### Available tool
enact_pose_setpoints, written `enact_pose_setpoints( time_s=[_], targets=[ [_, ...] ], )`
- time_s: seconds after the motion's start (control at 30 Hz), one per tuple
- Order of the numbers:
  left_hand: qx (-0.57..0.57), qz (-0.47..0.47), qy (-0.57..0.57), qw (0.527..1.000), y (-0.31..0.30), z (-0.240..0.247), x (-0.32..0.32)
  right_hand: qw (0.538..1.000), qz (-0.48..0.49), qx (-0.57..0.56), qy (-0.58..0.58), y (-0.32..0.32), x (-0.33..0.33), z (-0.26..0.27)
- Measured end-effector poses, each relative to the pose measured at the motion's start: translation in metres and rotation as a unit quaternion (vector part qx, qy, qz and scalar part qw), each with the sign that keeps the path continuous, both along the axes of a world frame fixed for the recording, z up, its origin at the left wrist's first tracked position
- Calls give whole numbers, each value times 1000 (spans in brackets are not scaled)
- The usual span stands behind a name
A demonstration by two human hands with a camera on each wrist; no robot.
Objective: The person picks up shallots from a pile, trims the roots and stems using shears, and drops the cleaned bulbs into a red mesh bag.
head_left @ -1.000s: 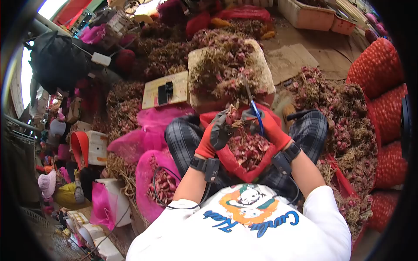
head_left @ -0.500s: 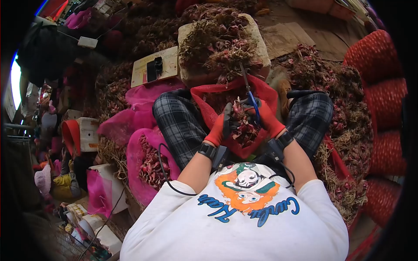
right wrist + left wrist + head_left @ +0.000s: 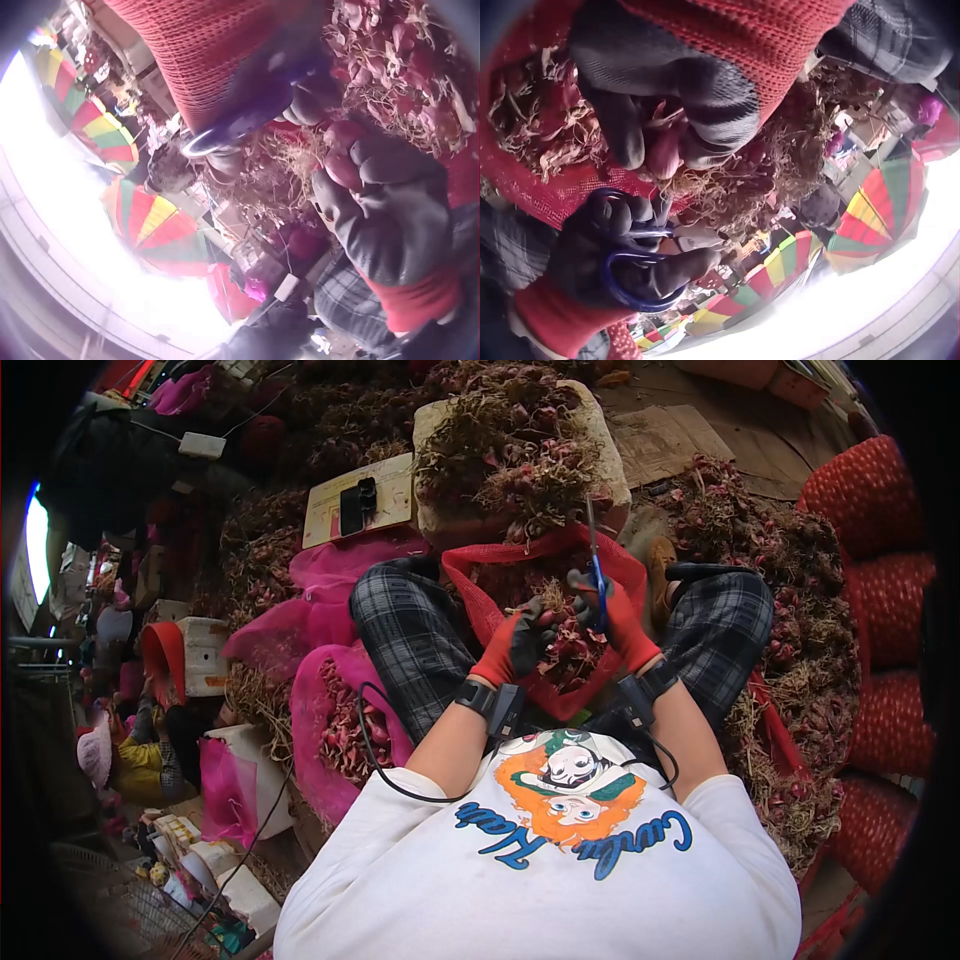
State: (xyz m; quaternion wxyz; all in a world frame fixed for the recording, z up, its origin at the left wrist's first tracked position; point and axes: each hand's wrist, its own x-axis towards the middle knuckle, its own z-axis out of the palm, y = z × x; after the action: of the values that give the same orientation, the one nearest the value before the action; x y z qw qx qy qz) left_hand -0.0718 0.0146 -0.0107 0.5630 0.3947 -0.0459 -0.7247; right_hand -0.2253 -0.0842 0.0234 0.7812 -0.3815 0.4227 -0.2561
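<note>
My left hand (image 3: pixel 520 645), in a red glove with a grey coated palm, pinches shallots (image 3: pixel 343 169) between thumb and fingers. One reddish shallot (image 3: pixel 664 154) shows under the fingertips in the left wrist view. My right hand (image 3: pixel 616 622), gloved alike, holds scissors (image 3: pixel 599 595) with its fingers through the blue handle loops (image 3: pixel 641 279). Their blades point forward, away from my body. Both hands are over a red mesh bag (image 3: pixel 628 572) between my knees, which holds loose shallots and dry skins (image 3: pixel 547 124).
Ahead stands a pale foam box (image 3: pixel 606 455) heaped with dry-topped shallots (image 3: pixel 510 460). A black device (image 3: pixel 352 510) lies on a board (image 3: pixel 400 480) beside it. Pink mesh bags (image 3: pixel 312 760) are on the left. Shallot heaps (image 3: pixel 800 620) and stacked red sacks (image 3: pixel 880 590) line the right.
The hands have moved apart, with the scissors shifting right and their blades turning more straight ahead. The left hand stays low over the bag with shallots in its fingers.
</note>
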Motion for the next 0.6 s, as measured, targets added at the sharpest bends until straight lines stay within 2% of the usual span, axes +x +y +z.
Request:
enact_pose_setpoints(
  time_s=[0.03, 0.1, 0.13, 0.2, 0.23, 0.33, 0.37, 0.43, 0.47, 0.5, 0.57, 0.6],
  targets=[
    [-22, -23, -14, 999, 0, -3, 1, 992, 16, -117, 35, 2, 1, -7],
    [-64, -69, -40, 995, 1, -5, 2, 932, 48, -344, 103, 8, 7, -30],
    [-55, -67, -13, 996, 1, -6, 1, 940, 51, -332, 52, 8, 11, -38],
    [-39, -62, 41, 996, 2, -7, -4, 992, 50, -110, -22, 9, 0, -35],
    [-15, -33, 65, 997, 1, -5, -5, 997, 50, 3, -59, 9, -4, -30],
    [52, 58, 129, 989, 0, -3, -3, 979, 38, 126, -152, -1, -3, -28],
    [72, 89, 147, 983, -4, -4, 0, 993, 64, 66, -77, -5, -7, -25],
    [79, 124, 205, 968, -7, -4, 8, 989, 113, -57, 73, -8, -15, -14],
    [66, 127, 245, 959, -6, -4, 14, 874, 142, -365, 289, -7, -20, -12],
    [54, 130, 285, 948, -5, -4, 19, 832, 156, -417, 330, -1, -25, 0],
    [50, 163, 244, 955, -4, -7, 21, 733, 174, -516, 407, 13, -37, 29],
    [54, 196, 213, 956, -7, -8, 18, 720, 189, -518, 421, 19, -43, 28]
  ],
)
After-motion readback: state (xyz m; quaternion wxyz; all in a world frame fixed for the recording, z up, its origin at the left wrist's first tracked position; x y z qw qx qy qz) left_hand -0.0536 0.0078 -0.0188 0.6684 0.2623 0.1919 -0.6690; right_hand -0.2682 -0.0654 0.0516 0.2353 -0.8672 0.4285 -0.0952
